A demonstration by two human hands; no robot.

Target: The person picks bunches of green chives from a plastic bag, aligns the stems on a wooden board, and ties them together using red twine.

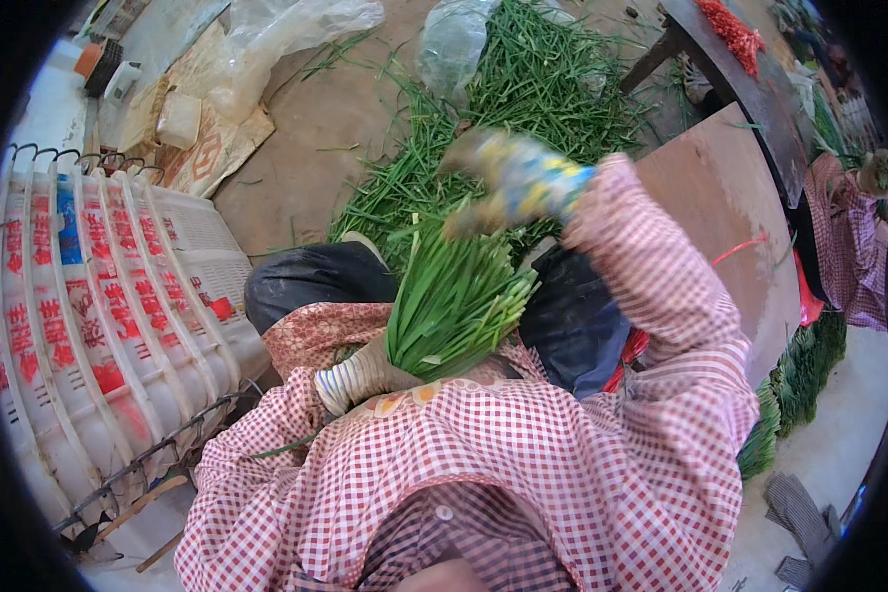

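My left hand (373,372), in a greyish glove with a striped cuff, is closed round a thick bunch of green chives (446,311) held against my lap. The leaves fan upward and to the right from the grip. Above the bunch is my right hand (523,183), in a patterned blue, yellow and white glove and blurred by motion. Its thumb and fingers are spread apart, and I see nothing held between them. Beyond my knees a large heap of loose chives (562,84) lies on the ground.
A white plastic crate (128,306) with red printing stands at my left. Clear plastic sheeting (296,35) lies at the far left. On the right are a brown board (725,222), a dark bench (745,109), bundled chives (809,380) and another person's checked sleeve (849,242).
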